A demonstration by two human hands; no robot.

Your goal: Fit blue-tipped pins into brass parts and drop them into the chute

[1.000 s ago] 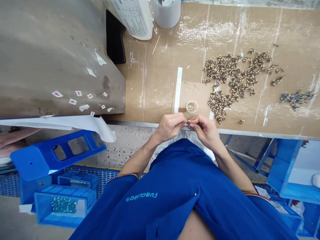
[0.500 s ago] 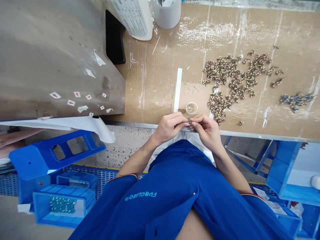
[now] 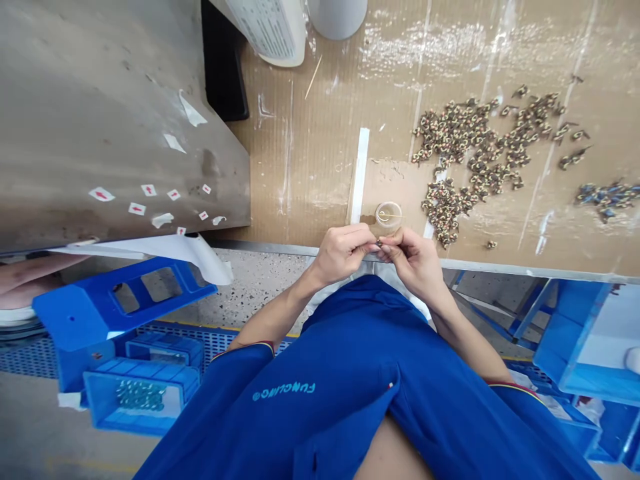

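Between the fingertips of both hands, at the table's front edge, is a small dark and gold metal part (image 3: 379,244); its exact kind is too small to make out. My left hand (image 3: 344,252) pinches it from the left. From the right, my right hand (image 3: 414,261) pinches it with thumb and forefinger. Just beyond the fingers stands a small round clear cup (image 3: 389,215) with a thin pale stick lying across it. To the right spreads a large pile of similar small metal parts (image 3: 463,133). Farther right lies a smaller cluster of parts with blue on them (image 3: 607,197).
A white strip (image 3: 360,175) and a toothpick (image 3: 313,77) lie on the cardboard-covered table (image 3: 300,167). A white bottle (image 3: 270,30) and a grey container (image 3: 337,17) stand at the back. A metal panel (image 3: 150,100) fills the left; blue crates (image 3: 135,393) sit below.
The view has shifted slightly, so the pile and bottle sit a little differently in the frame. Both hands stay together on the small metal part; its blue bit shows less now.
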